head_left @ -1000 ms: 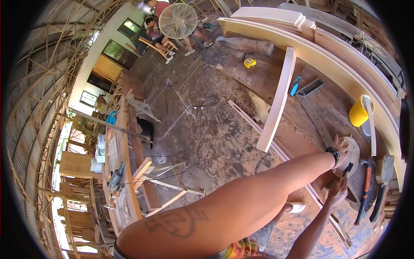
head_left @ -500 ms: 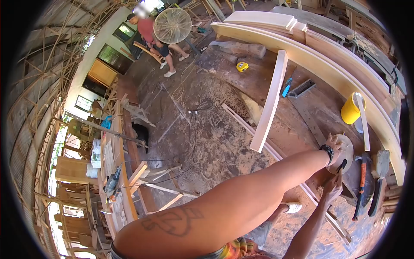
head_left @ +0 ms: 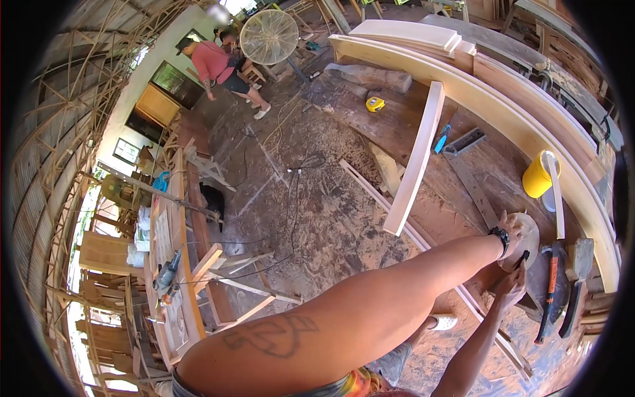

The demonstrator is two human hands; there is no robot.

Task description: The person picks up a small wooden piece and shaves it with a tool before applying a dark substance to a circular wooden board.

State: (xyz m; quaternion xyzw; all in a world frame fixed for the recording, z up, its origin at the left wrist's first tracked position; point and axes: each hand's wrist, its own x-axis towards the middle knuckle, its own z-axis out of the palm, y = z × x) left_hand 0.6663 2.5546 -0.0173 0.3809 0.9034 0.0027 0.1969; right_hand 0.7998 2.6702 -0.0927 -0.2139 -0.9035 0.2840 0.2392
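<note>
My left hand [head_left: 520, 233], with a dark band at its wrist, grips a pale round disc [head_left: 532, 228] near the right side of the bench. The fingers partly cover the disc. Just below it, my right hand [head_left: 510, 287] is closed around a small black object [head_left: 522, 258] whose tip meets the disc's lower part; its exact kind is not clear. Close by on the right lie a hammer [head_left: 551, 284] with an orange and black handle and a black-handled tool [head_left: 574, 298]. A yellow cup [head_left: 537, 177] with a light wooden strip leaning from it stands above.
On the workbench [head_left: 456, 192] are a long wooden piece [head_left: 417, 159], a metal square [head_left: 473, 182], a blue-handled tool [head_left: 443, 137] and a yellow tape measure [head_left: 375, 104]. A long curved board [head_left: 503, 102] borders it. A person [head_left: 208, 69] stands by a fan [head_left: 270, 37].
My hands stay at the disc with only slight shifts. The person in the background has turned and bent forward, a yellow item near one hand, and another person shows behind. The view has shifted slightly.
</note>
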